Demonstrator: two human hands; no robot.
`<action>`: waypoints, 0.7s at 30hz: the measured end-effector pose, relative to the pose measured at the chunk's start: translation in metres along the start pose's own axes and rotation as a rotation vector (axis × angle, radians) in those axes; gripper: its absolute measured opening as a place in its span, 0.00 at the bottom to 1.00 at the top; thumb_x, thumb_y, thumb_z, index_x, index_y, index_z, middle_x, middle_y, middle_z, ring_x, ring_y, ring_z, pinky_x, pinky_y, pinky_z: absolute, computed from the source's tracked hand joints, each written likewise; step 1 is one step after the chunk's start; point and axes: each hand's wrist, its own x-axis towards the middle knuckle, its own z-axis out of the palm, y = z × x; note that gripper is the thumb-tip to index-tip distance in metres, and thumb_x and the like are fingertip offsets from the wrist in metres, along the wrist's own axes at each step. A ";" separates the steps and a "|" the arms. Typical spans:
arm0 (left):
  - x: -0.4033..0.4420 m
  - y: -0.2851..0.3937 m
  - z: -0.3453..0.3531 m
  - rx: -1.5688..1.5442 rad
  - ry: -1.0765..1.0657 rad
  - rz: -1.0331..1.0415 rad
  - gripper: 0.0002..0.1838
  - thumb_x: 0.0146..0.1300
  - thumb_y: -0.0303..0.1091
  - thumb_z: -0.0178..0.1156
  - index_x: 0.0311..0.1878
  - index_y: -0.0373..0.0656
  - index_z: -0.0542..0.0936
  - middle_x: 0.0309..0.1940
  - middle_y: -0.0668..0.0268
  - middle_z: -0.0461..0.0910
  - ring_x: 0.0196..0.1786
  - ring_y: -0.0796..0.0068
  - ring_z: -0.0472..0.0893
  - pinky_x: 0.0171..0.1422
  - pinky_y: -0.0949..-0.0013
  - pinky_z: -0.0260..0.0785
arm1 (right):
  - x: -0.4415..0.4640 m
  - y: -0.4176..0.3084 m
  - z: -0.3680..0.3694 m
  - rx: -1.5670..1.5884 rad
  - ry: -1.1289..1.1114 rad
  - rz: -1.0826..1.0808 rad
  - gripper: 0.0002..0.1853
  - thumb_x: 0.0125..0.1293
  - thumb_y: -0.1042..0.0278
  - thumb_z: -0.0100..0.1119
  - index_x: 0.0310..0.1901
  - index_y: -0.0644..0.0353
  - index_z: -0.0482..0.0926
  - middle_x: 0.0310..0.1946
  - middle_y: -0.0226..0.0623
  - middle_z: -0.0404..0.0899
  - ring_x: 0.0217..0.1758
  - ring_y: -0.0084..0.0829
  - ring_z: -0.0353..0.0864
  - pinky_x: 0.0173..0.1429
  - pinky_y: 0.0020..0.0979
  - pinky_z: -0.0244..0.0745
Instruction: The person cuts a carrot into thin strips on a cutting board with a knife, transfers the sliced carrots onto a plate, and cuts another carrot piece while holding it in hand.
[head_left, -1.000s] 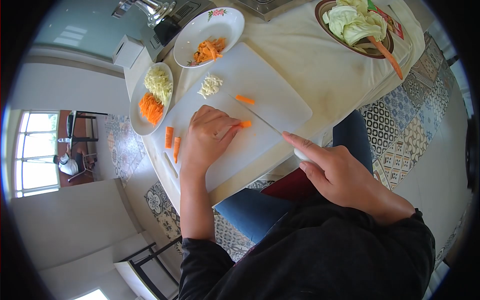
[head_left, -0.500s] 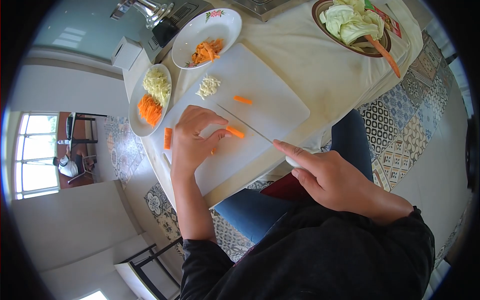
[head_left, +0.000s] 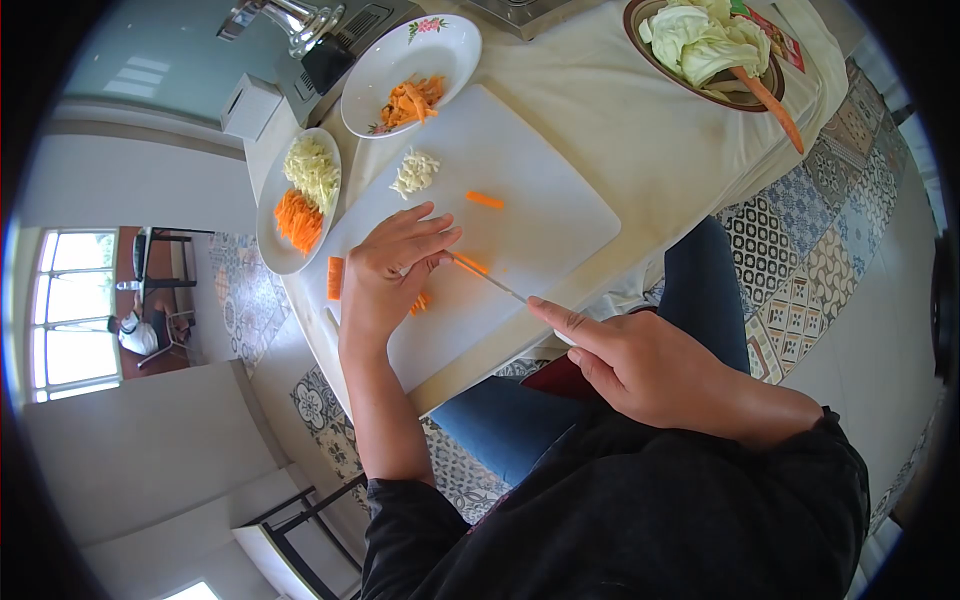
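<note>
My right hand (head_left: 650,365) grips a kitchen knife (head_left: 507,288), index finger stretched along the top of its thin blade. The blade's far part lies along a small carrot stick (head_left: 471,263) on the white cutting board (head_left: 545,170). My left hand (head_left: 395,265) is over the board with its fingers stretched apart; its thumb is by the blade tip and the near end of that stick. Cut carrot strips (head_left: 420,301) lie partly hidden beside the left hand. Another carrot stick (head_left: 485,200) and a carrot chunk (head_left: 334,278) rest on the board.
A pile of chopped white pieces (head_left: 415,172) sits on the board. Beyond are an oval plate (head_left: 270,245) of shredded vegetables, a flowered bowl (head_left: 455,60) with carrot peelings, and a brown-rimmed bowl (head_left: 634,40) with cabbage (head_left: 700,45) and a carrot (head_left: 775,110).
The knife has shifted left and come down along the carrot stick. My left fingers have straightened from a pinch, and more carrot strips show beside that hand.
</note>
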 end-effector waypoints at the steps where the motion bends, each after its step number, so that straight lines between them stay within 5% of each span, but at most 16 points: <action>1: 0.000 0.000 0.000 -0.001 -0.005 -0.005 0.21 0.48 0.18 0.73 0.47 0.46 0.89 0.49 0.62 0.88 0.62 0.55 0.82 0.65 0.60 0.77 | 0.000 0.000 0.000 0.000 0.007 -0.006 0.33 0.68 0.75 0.53 0.75 0.64 0.61 0.24 0.51 0.81 0.27 0.51 0.82 0.36 0.49 0.75; 12: 0.001 0.005 0.007 0.120 -0.059 0.032 0.25 0.47 0.15 0.71 0.51 0.47 0.88 0.52 0.62 0.87 0.66 0.55 0.79 0.72 0.52 0.70 | -0.002 0.000 0.002 -0.091 -0.034 0.035 0.34 0.70 0.74 0.52 0.77 0.60 0.58 0.19 0.46 0.77 0.23 0.45 0.80 0.33 0.44 0.74; 21: 0.000 0.007 0.006 0.077 -0.102 -0.056 0.30 0.49 0.13 0.69 0.56 0.51 0.86 0.57 0.62 0.84 0.71 0.57 0.74 0.77 0.53 0.64 | -0.003 0.002 0.005 -0.157 -0.028 -0.010 0.36 0.68 0.72 0.55 0.76 0.65 0.58 0.19 0.52 0.77 0.21 0.48 0.81 0.27 0.46 0.78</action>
